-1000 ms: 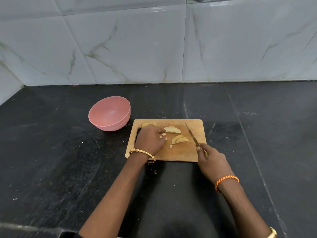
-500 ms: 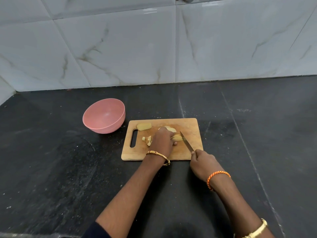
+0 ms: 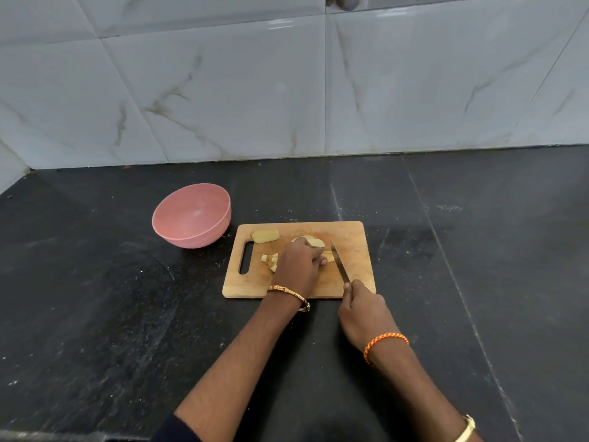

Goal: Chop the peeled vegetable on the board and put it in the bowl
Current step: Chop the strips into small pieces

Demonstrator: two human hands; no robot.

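Curled left hand [image 3: 298, 266] fingers pin potato slices [image 3: 315, 243] mid-board [image 3: 353, 237]; right hand [image 3: 363, 309] grips the knife [image 3: 339, 264], blade just right of them. Cut bits [image 3: 271, 259] and a chunk [image 3: 265, 235] lie left. Bowl [image 3: 192, 215] sits beside the board.

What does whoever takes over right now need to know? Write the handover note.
Left hand: curled over the slices mid-board, holding them down.
Right hand: grips the knife, blade beside the slices.
Board: one uncut chunk at the far left corner, small cut bits near the handle slot.
Bowl: left of the board, nothing in it.
Done: some chopping.
Left: chop the slices and chunk, move everything into the bowl.
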